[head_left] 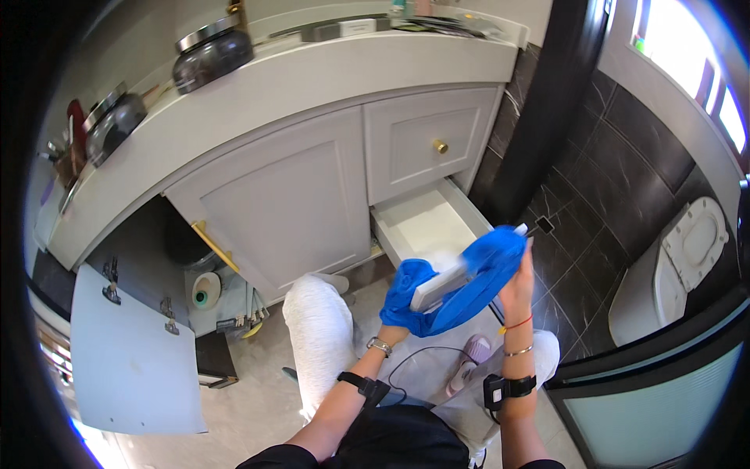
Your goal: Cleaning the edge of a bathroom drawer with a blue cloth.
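Note:
A bright blue cloth (pixel 484 293) is bunched across the front panel of the pulled-out white drawer (pixel 426 219), and its upper right end is smeared by motion. My left hand (pixel 397 331) is at the cloth's left end, its fingers mostly covered by the fabric. At the other end, my right hand (pixel 517 288) grips the cloth beside the drawer's right front corner. The inside of the drawer shows a bare white bottom behind the cloth. Part of the drawer front is hidden under the blue fabric.
Above the drawer is a closed drawer with a gold knob (pixel 441 146). A cabinet door (pixel 137 356) hangs open at left. Dark jars (pixel 212 59) stand on the white countertop (pixel 312 82). A dark post (pixel 539 117) and a toilet (pixel 664 281) are at right. A black cable (pixel 398 367) crosses the floor.

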`<state>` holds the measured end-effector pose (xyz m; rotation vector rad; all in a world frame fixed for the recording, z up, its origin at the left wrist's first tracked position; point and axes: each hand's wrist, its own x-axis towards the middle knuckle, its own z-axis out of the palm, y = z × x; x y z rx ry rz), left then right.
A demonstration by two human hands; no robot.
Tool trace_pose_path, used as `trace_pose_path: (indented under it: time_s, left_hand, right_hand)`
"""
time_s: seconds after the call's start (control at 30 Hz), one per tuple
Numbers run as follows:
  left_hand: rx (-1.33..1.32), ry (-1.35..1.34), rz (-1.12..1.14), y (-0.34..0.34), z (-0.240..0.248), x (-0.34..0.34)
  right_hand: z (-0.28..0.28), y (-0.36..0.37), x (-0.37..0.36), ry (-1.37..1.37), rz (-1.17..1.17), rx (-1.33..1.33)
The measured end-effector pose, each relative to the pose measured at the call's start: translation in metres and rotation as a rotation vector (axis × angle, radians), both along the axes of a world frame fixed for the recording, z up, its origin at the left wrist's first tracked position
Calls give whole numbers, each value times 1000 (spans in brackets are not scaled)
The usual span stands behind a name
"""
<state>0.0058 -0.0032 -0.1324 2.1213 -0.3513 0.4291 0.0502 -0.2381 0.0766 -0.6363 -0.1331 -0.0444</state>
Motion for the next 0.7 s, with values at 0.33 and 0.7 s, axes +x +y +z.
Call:
trace_pose_path:
  time_s: [0.33, 0.7]
  left_hand:
    - [-41, 776, 77, 4, 42, -6]
    - [-90, 77, -16, -9, 119, -17]
  right_hand:
    - [4, -81, 46, -3, -437, 52]
    - [-23, 56, -4, -774, -633, -1630]
